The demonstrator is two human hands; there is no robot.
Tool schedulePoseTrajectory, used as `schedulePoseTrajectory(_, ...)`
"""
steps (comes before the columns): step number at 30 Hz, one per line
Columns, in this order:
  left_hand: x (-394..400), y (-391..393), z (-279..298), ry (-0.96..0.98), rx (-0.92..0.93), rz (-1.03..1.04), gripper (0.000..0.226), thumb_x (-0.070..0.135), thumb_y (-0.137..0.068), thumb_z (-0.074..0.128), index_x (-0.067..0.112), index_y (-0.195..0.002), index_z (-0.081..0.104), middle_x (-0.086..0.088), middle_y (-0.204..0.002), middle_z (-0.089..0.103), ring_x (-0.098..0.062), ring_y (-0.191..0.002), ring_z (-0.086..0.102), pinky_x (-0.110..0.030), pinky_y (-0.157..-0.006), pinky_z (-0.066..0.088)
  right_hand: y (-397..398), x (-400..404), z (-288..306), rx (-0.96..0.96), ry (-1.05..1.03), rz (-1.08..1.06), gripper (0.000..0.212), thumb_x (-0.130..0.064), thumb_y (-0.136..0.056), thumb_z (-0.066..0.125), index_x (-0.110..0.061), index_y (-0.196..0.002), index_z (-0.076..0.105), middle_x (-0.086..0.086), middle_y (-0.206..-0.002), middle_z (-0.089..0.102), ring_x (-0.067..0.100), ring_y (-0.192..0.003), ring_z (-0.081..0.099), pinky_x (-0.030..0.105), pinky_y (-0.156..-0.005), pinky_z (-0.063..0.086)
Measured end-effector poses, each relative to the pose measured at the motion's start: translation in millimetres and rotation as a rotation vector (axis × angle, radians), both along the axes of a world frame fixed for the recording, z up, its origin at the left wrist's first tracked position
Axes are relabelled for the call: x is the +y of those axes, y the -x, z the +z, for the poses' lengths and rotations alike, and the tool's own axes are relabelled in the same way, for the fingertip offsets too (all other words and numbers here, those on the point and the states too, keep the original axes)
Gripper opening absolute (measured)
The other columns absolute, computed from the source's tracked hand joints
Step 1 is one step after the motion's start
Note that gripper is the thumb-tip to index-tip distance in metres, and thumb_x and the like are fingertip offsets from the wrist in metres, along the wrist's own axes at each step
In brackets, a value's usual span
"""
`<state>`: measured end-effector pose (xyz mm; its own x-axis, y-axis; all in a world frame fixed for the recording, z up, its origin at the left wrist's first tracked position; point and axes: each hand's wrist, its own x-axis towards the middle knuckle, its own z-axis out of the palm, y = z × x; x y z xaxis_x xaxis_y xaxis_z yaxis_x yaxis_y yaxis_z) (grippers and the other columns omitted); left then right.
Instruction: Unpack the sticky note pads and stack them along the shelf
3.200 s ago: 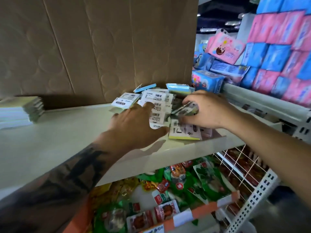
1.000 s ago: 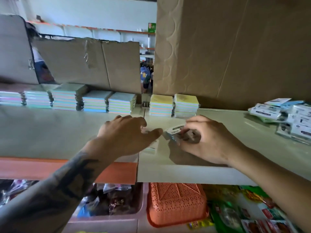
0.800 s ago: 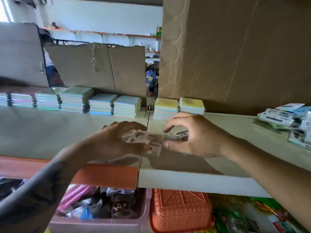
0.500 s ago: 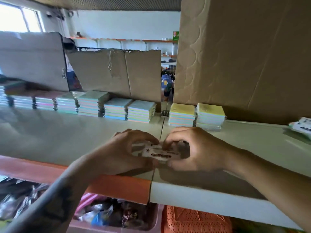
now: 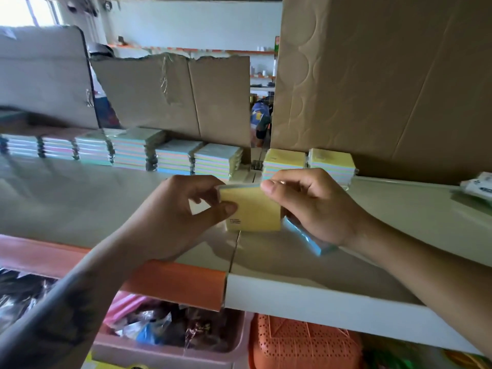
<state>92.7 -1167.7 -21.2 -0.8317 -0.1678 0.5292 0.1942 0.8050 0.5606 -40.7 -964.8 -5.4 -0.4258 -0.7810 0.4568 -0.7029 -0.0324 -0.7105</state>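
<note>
Pinching a yellow-topped sticky note pad (image 5: 251, 209) between my left hand (image 5: 170, 217) and right hand (image 5: 316, 206), pastel layers beneath, above the shelf (image 5: 399, 222) front edge.

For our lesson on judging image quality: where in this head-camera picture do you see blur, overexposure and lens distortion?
Head view: the window at top left is blown out white; the far-left stacks of pads are smeared; the shelf edge slopes and bows from the wide-angle lens; the yellow pad in both hands is sharp.
</note>
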Motion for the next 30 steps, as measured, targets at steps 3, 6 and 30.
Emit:
schedulePoseTrajectory(3, -1, 0, 1, -0.063, 0.008, -0.037, 0.04, 0.056, -0.079, 0.064, 0.017, -0.078, 0.07, 0.013, -0.073, 0.07, -0.001, -0.07, 0.061, -0.021, -0.07, 0.045, -4, 1, -4, 0.072, 0.081, -0.136, 0.025, -0.036, -0.089, 0.077, -0.025, -0.109, 0.067, -0.014, -0.083, 0.064, 0.004, -0.064, 0.057, 0.021, -0.062, 0.046)
schedulePoseTrajectory(6, -3, 5, 2, -0.22, 0.018, -0.116, 0.043, 0.055, -0.08, 0.064, 0.011, -0.075, 0.065, -0.006, -0.071, 0.067, -0.014, -0.068, 0.053, -0.045, -0.069, 0.047, -7, 6, -1, 0.437, 0.085, -0.192, 0.07, -0.043, -0.074, 0.088, -0.023, -0.133, 0.057, -0.003, -0.125, 0.06, 0.013, -0.108, 0.061, 0.024, -0.089, 0.047)
schedulePoseTrajectory(30, 19, 15, -4, 0.374, -0.629, 0.054, 0.083, 0.095, -0.074, 0.015, 0.063, -0.151, 0.01, 0.021, -0.168, 0.006, -0.007, -0.155, -0.003, -0.05, -0.126, -0.003, 98, -26, 55, 0.474, -0.396, -0.443, 0.059, -0.054, -0.07, 0.085, -0.036, -0.122, 0.064, -0.003, -0.126, 0.063, 0.022, -0.119, 0.054, 0.04, -0.105, 0.043)
